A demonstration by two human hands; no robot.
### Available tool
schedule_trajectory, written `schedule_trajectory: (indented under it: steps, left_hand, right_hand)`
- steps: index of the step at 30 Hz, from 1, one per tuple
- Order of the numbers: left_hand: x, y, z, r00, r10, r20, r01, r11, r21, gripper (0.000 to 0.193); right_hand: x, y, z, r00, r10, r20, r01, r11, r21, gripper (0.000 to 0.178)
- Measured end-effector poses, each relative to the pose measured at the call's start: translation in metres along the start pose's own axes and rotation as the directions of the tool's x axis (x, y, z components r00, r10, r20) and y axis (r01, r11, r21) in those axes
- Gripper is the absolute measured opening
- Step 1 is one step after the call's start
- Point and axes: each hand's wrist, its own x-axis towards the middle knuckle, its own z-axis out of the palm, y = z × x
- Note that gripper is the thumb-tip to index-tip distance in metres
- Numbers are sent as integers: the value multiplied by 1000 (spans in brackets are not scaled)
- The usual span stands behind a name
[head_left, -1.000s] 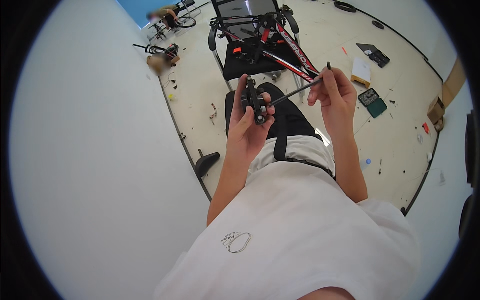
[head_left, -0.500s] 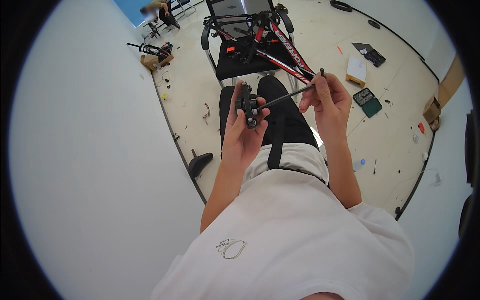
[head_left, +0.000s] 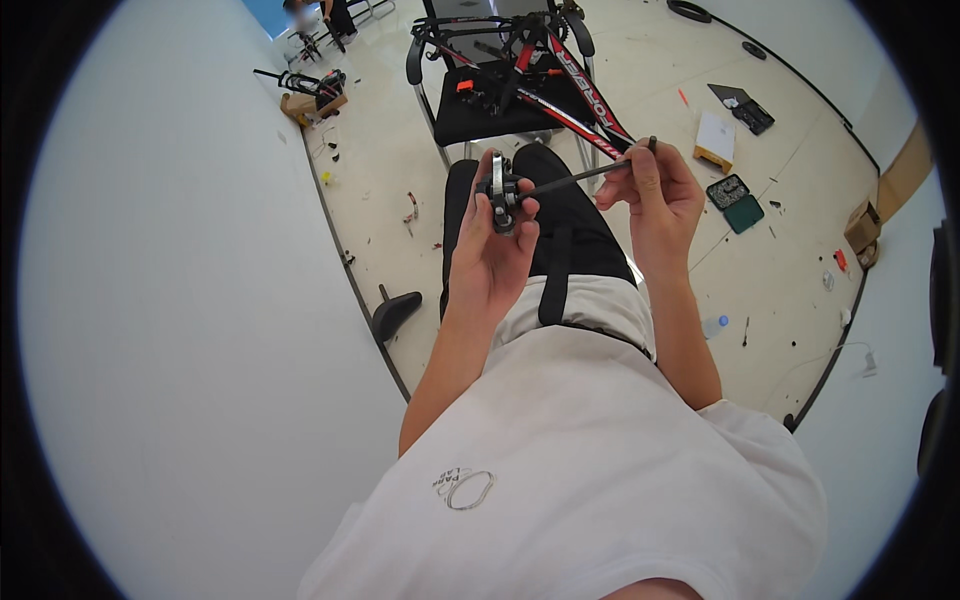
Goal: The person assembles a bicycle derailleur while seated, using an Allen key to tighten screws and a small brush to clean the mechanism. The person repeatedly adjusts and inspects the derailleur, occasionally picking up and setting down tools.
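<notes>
Above the lap (head_left: 570,215), before the chair seat's (head_left: 468,128) front edge, the half-curled left hand (head_left: 490,258) grips a bicycle brake caliper (head_left: 499,190), newly tilted to show silver, the right hand (head_left: 662,195) pinching a hex key (head_left: 580,177) apparently still engaged.

Head-worn fisheye view, facing downward, close-range

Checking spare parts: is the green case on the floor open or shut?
Open: the green case lies spread into two halves, with small grey pieces visible in one.

Bicycle workshop, red-and-black frame (head_left: 583,92) on chair (head_left: 462,123), loose saddle (head_left: 399,316), tire (head_left: 688,11), open case (head_left: 743,213)
</notes>
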Motion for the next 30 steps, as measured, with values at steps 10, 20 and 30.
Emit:
schedule_trajectory:
  steps: [10,20,30]
  left_hand:
    - [3,9,-10,996,77,-43,-77,997,-5,52]
    - [5,18,0,984,136,117,-178,832,526,75]
    - [4,4,-4,988,146,40,-138,761,633,75]
  right_hand:
    - [0,26,2,977,209,34,-211,971,114,25]
    - [3,10,3,933,340,120,-360,873,328,40]
    - [-15,19,19,873,416,256,-427,904,-15,22]
